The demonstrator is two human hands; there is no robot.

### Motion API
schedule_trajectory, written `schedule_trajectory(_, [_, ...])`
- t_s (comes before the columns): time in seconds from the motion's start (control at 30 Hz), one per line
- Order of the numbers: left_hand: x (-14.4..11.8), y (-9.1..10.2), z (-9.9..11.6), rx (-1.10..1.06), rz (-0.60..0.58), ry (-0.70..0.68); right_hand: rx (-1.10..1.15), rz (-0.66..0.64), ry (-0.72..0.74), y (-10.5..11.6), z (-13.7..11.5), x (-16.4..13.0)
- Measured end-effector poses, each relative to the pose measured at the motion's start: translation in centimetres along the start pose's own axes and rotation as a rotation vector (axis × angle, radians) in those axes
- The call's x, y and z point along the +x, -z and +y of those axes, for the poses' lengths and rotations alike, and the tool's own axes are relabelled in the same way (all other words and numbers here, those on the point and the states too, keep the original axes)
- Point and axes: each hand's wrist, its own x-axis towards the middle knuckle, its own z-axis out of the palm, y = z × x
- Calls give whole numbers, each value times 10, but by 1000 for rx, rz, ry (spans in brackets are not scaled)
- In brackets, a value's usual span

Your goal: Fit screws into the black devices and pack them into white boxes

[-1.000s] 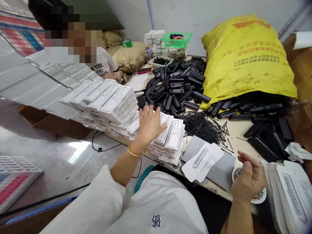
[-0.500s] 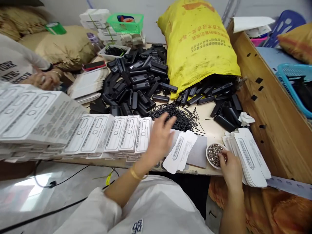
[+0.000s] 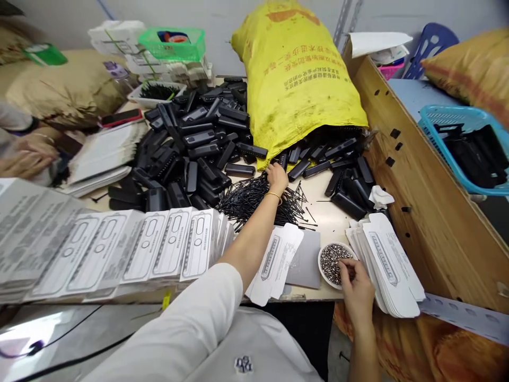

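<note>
Nearest, right hand [image 3: 357, 289]: fingers curled down into the bowl [image 3: 326, 250] of small metal pieces at the bench [image 3: 330, 215] edge, pinching among them; whether any piece is actually caught in its grip I cannot tell, the fingertips being buried.

Flat cards [image 3: 392, 265]: fanned stack just right of the bowl, within easy reach of that hand; lower edge overhangs the bench.

Loose cards [image 3: 276, 260] on a grey pad [image 3: 308, 260]: left of the bowl, laid printed side up.

White boxes [image 3: 119, 249]: long shingled row on the left, overlapped so each printed face shows; far left end cut off.

Left hand [image 3: 277, 178]: arm stretched across the bench, bangle at the wrist, fingers closing over a black bar [image 3: 283, 160] at the mouth of the sack; grip not yet clearly shut, fingertips hidden.

Black pins [image 3: 254, 199]: loose heap under that forearm.

Black bars [image 3: 199, 148]: large pile mid-bench, more spilling from the yellow sack [image 3: 294, 79] lying on its side.

Another person's hand [image 3: 24, 159]: far left, blurred.

Green basket [image 3: 173, 45]: at the back wall.
</note>
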Motion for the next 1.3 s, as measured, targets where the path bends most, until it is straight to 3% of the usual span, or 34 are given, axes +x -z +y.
schedule_trajectory(0.1, [-21, 7, -14, 27, -22, -5, 184, 53, -139, -2, -11, 2])
schedule_trajectory(0.2, [-62, 18, -31, 4, 1, -105, 383, 52, -202, -9, -26, 9])
schedule_trajectory(0.33, [-121, 39, -52, -368, 6, -315, 578, -1, -238, -26, -45, 15])
schedule_trajectory(0.4, [-142, 50, -59, -726, -70, -211, 639, -15, -252, -35, -54, 15])
schedule_trajectory(0.5, [-162, 62, -63, -1256, -285, 176, 700, -21, -264, -49, -64, 10])
schedule_trajectory(0.6, [-172, 68, -63, -1485, -431, 475, 736, -11, -268, -59, -71, 3])
schedule_trajectory(0.77, [-179, 68, -66, -1580, -453, 655, 650, 11, -243, -67, -75, -8])
schedule_trajectory(0.87, [-183, 66, -69, -1599, -457, 684, 490, 41, -135, -68, -76, -13])
schedule_trajectory(1.03, [-188, 64, -71, -1597, -488, 643, 301, 131, 102, -68, -82, -10])
schedule_trajectory(1.3, [-193, 69, -71, -1581, -458, 525, 243, 94, 142, -65, -84, -8])
